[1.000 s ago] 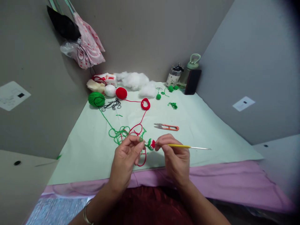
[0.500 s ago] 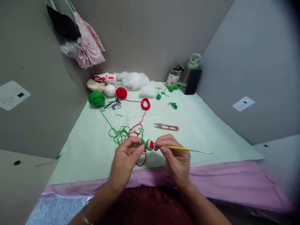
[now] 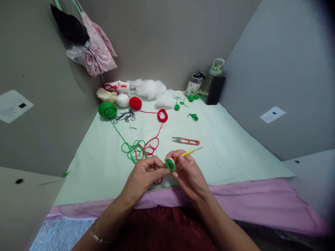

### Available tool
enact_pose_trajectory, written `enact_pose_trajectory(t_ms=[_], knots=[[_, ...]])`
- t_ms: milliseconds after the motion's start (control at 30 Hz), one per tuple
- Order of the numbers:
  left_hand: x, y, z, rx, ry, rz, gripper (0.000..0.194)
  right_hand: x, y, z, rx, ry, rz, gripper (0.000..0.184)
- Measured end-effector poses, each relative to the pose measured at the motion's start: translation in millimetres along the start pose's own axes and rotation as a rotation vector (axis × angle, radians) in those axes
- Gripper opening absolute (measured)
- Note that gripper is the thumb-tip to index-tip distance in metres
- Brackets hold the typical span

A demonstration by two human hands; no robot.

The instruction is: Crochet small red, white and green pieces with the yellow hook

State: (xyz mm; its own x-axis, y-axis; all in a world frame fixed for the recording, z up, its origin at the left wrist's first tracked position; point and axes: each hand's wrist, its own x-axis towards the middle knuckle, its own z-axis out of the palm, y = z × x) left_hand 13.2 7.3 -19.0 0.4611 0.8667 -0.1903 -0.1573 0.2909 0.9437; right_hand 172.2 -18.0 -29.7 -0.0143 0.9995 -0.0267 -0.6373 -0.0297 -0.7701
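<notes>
Between my two hands is a small crocheted piece (image 3: 171,164), green at its open rim with white and red behind. My left hand (image 3: 146,176) pinches its left edge between thumb and fingers. My right hand (image 3: 190,176) is closed around its right side and also holds a crochet hook (image 3: 187,153) with a yellow handle, its metal end pointing up to the right. A thin metal tip shows beside the left fingertips. Green yarn (image 3: 134,150) and red yarn (image 3: 154,146) lie loosely looped on the cloth just beyond my left hand.
Orange thread snips (image 3: 186,141) lie beyond my right hand. Farther back are a green yarn ball (image 3: 108,110), a red yarn ball (image 3: 135,103), a red yarn ring (image 3: 162,115), white stuffing (image 3: 151,89), small green pieces (image 3: 193,117), a phone (image 3: 216,90) and a bottle (image 3: 216,68).
The crocheted piece has turned so its green open rim faces me. My right hand has come closer round it, and the hook now slants upward instead of lying nearly level.
</notes>
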Motion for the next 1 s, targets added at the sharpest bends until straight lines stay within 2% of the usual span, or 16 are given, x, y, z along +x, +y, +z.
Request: enact_pose_trajectory(t_ms=[67, 133, 300, 400, 433, 533, 567, 633, 700, 767, 800, 833, 900, 967, 1000], knots=[[0, -2, -3.7, 0.039, -0.028, 0.006, 0.033, -1, -4, 3, 0.176, -0.007, 0.115, 0.027], [0, -3, -8.8, 0.104, -0.013, 0.017, 0.032, -4, -9, 5, 0.335, -0.018, 0.16, 0.024], [-7, -2, -26.9, 0.355, 0.152, 0.064, 0.025, -10, -29, 1, 0.581, -0.011, 0.112, 0.019], [-10, 0, -43.2, 0.464, 0.199, 0.11, 0.025, -10, -35, -3, 0.599, 0.014, 0.077, 0.018], [-11, 2, -49.8, 0.516, 0.16, 0.12, 0.024, -10, -36, -4, 0.587, 0.025, 0.074, 0.017], [-12, 15, -68.3, 0.772, -0.08, 0.171, 0.016, -7, -33, -6, 0.505, 0.05, 0.057, 0.016], [-13, 22, -71.9, 0.855, -0.075, 0.217, 0.017, -6, -32, -5, 0.465, 0.051, 0.045, 0.017], [-12, 36, -71.3, 0.937, 0.055, 0.371, 0.021, -5, -30, -3, 0.376, 0.041, 0.014, 0.017], [-9, 47, -58.6, 0.87, 0.2, 0.525, 0.014, -5, -28, 2, 0.292, 0.031, -0.014, 0.017], [-2, 50, -37.1, 0.609, 0.327, 0.661, 0.033, -5, -27, 9, 0.223, 0.021, -0.039, 0.018], [3, 48, -25.4, 0.472, 0.288, 0.654, 0.04, -5, -27, 12, 0.196, 0.018, -0.052, 0.018], [8, 46, -14.5, 0.36, 0.203, 0.588, 0.046, -5, -27, 14, 0.173, 0.021, -0.066, 0.018], [15, 41, 1.6, 0.125, -0.023, 0.392, 0.054, -5, -27, 18, 0.148, 0.044, -0.098, 0.017], [14, 44, 7.9, -0.218, -0.242, 0.193, 0.058, -4, -28, 17, 0.151, 0.089, -0.124, 0.018], [10, 49, 8.0, -0.368, -0.312, 0.13, 0.057, -3, -27, 16, 0.16, 0.111, -0.128, 0.019]])
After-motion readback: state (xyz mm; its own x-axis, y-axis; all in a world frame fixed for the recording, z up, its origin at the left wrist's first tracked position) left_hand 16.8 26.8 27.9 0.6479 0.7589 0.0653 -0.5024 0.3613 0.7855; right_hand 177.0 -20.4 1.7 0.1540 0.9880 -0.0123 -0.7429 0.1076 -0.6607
